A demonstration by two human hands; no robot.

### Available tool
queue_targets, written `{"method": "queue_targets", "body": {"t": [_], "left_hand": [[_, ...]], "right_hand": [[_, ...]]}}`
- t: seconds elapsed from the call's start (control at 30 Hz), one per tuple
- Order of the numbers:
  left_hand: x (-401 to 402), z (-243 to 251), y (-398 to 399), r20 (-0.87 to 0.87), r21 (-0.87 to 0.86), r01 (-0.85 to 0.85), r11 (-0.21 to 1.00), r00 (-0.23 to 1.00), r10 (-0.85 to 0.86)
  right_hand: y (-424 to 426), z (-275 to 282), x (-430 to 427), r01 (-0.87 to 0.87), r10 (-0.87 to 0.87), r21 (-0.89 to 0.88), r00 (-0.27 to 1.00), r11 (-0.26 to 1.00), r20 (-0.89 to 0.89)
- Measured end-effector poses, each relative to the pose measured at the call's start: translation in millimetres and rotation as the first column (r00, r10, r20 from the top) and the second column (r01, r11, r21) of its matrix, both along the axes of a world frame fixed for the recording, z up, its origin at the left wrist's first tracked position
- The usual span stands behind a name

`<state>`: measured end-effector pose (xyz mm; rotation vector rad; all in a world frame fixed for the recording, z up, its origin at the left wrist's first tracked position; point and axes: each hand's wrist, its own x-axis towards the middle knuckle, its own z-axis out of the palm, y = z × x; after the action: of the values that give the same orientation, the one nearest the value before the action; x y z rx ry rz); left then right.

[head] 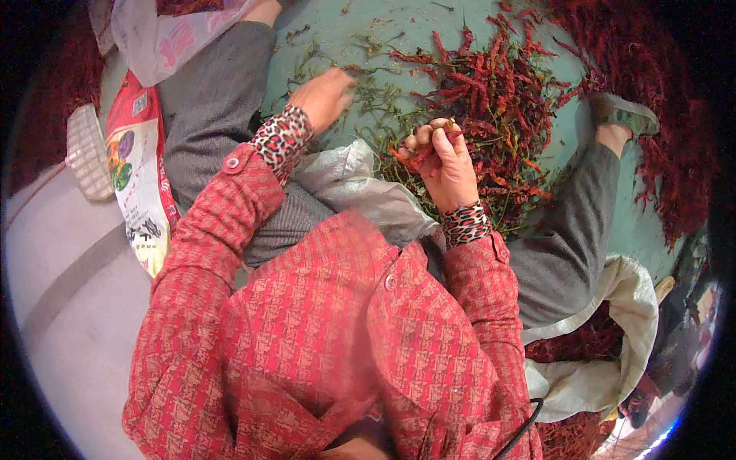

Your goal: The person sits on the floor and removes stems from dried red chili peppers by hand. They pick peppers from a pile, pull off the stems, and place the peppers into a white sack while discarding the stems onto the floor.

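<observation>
My right hand (443, 164) is closed around a few dried red chili peppers (415, 156), with a stem end showing between thumb and forefinger. It is just left of a loose heap of dried red chili peppers (489, 86) on a pale green surface. My left hand (325, 96) is blurred, above the green surface beside scattered chili stems (382, 95); its fingertips point right, and whether it holds anything cannot be seen. Below and between the hands lies a crumpled white woven sack (368, 190).
A woven sack (638, 322) holding dried chilies stands at the lower right. More chilies (661, 86) are piled at the far right. A printed red and white bag (138, 172) and a white block-like object (89, 152) lie at the left. My outstretched legs flank the work area.
</observation>
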<state>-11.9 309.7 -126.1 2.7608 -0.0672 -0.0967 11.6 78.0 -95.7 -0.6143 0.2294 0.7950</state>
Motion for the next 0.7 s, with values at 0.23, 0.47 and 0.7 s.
{"method": "queue_targets", "body": {"t": [0.23,0.47,0.7], "left_hand": [[35.1,-29.5,-2.6,-0.264,0.188,-0.042,0.981,0.96,0.092],[5.0,0.1,44.7,-0.538,0.383,0.096,0.919,0.832,0.137],[90.3,-28.6,-50.0,-0.097,0.158,-0.095,0.983,0.989,0.111]], "right_hand": [[-6.3,-19.2,-3.6,-0.053,0.039,-0.202,0.997,0.978,-0.073],[-6.1,-27.7,2.1,-0.007,-0.012,-0.169,0.994,0.986,-0.108],[-2.9,-13.5,-5.4,-0.146,0.131,-0.31,0.989,0.939,-0.069]]}}
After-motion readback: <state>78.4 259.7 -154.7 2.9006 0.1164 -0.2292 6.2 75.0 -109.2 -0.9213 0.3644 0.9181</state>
